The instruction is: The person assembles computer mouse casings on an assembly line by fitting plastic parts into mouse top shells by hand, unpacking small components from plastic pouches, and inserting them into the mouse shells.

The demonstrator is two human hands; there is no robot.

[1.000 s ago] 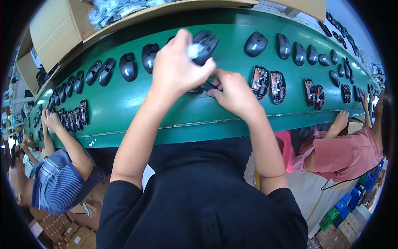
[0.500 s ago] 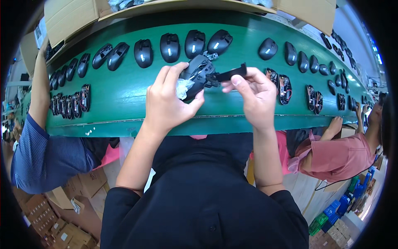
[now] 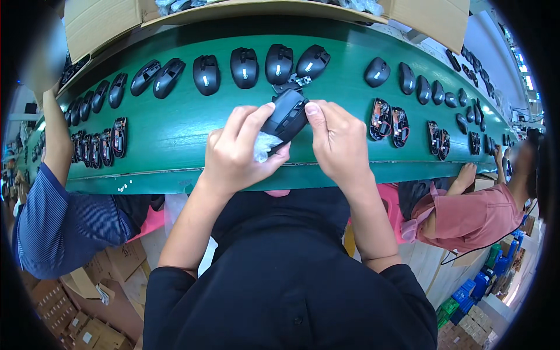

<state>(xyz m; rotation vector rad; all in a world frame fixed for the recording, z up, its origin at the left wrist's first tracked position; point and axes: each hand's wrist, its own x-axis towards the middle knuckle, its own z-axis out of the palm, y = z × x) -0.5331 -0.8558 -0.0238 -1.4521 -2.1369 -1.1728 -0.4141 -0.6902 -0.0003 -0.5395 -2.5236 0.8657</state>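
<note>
My left hand [image 3: 233, 151] grips a black computer mouse shell [image 3: 287, 111] above the green bench, fingers along its left side and thumb under its near end. A crumpled bit of clear plastic [image 3: 266, 146] sticks out between that hand and the shell. My right hand [image 3: 339, 140] is closed, thumb and bent forefinger pinching the shell's right far edge. The fingers hide whatever lies between them. Past the shell's far end a dark part with a small bracket [image 3: 294, 84] shows; I cannot tell whether it is held or lying on the bench.
Along the far side of the green bench [image 3: 175, 134] runs a row of black mice [image 3: 244, 67]. Opened mouse bases with wiring [image 3: 381, 119] lie to the right, and more [image 3: 119, 137] to the left. Cardboard boxes [image 3: 105, 23] stand beyond. A person sits on each side.
My right hand has moved left with a thin black piece and now meets the mouse shell's right side; the piece no longer shows separately. The shell has turned slightly in my left hand.
</note>
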